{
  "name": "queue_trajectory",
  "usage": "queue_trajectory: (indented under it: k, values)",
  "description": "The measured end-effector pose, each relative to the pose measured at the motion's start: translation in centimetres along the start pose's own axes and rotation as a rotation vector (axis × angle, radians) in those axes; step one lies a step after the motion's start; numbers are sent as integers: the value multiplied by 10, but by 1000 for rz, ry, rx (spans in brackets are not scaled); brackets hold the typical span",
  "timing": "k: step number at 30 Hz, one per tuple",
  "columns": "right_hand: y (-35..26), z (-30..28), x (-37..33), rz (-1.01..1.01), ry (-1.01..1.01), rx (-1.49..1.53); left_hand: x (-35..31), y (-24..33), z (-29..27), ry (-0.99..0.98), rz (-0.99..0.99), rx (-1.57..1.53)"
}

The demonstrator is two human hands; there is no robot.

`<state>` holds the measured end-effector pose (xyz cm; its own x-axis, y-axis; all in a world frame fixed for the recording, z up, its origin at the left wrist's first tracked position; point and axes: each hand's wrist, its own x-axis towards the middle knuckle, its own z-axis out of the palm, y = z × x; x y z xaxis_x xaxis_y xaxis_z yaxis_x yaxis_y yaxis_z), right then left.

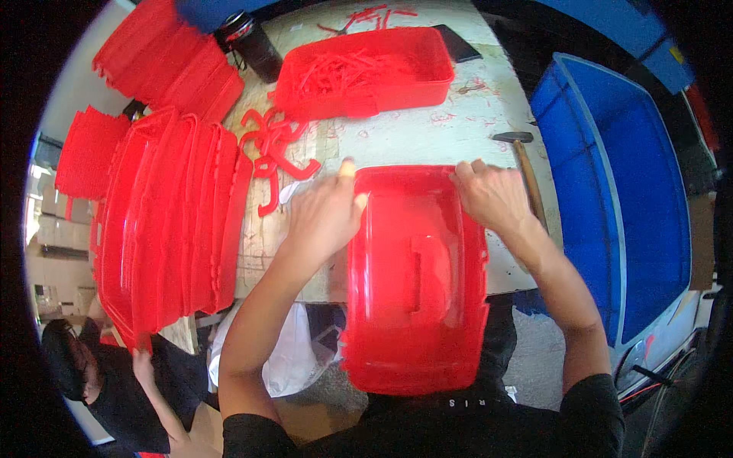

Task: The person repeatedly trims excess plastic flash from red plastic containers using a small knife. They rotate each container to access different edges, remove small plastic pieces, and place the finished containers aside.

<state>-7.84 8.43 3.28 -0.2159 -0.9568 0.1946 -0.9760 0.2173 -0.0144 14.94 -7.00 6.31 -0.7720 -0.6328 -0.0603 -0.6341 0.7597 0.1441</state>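
Observation:
A glossy red plastic lid [420,275], rectangular with a D-shaped recess in its middle, is held up in front of me, its near end overhanging the table's front edge. My left hand [324,214] is closed on its far left corner. Curled over its far right corner are the fingers of my right hand [490,195]. Beyond it stands a long red plastic box [366,107] full of thin red strips. Red hook-shaped handles [279,145] lie in a loose pile left of that box. A hammer [527,172] with a wooden handle rests to the right.
Stacked red lids [168,214] rise at the left, with more red parts [168,61] behind. A black bottle [250,46] stands at the back. Large blue bins [588,191] flank the worktable [397,145] at right. Another person's hand [143,366] touches the stack.

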Motion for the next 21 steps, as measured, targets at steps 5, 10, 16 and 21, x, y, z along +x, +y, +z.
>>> queue_trajectory:
  k: [5, 10, 16, 21]
  values:
    - [-11, 3, 23, -134, -25, -72, 57, 4, 12, 92, 381, -172]
    - [-30, 8, 23, -196, -109, -91, 94, 10, 41, -303, 352, -253]
    - [-30, 21, 28, -136, -74, -61, 97, 8, 43, -305, 394, -285]
    - [-30, 27, 27, -145, 107, -32, 101, 10, 38, -277, 447, -248]
